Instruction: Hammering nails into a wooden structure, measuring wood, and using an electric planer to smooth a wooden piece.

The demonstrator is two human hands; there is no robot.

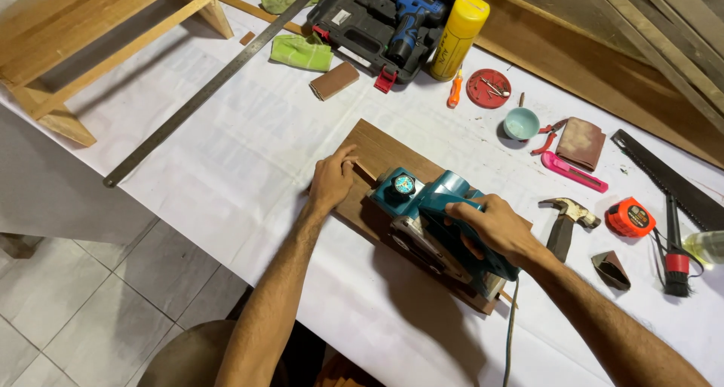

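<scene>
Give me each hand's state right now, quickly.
Left hand: open, fingers pressed flat on the wooden board.
Right hand: closed around the handle of the blue electric planer.

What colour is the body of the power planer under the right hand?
Teal-blue, with a round knob at its front; the planer shows clearly in the head view, gripped by the right hand.

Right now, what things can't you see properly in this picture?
- Underside of the blue planer, head view: its own body hides where it meets the board.
- Right hand's fingers: curled round the handle, tips hidden.
- Thin strip under the left hand: mostly covered by the hand and planer.
- Bottle: cut off by the right edge.
- Drill case: cut off by the top edge.
</scene>
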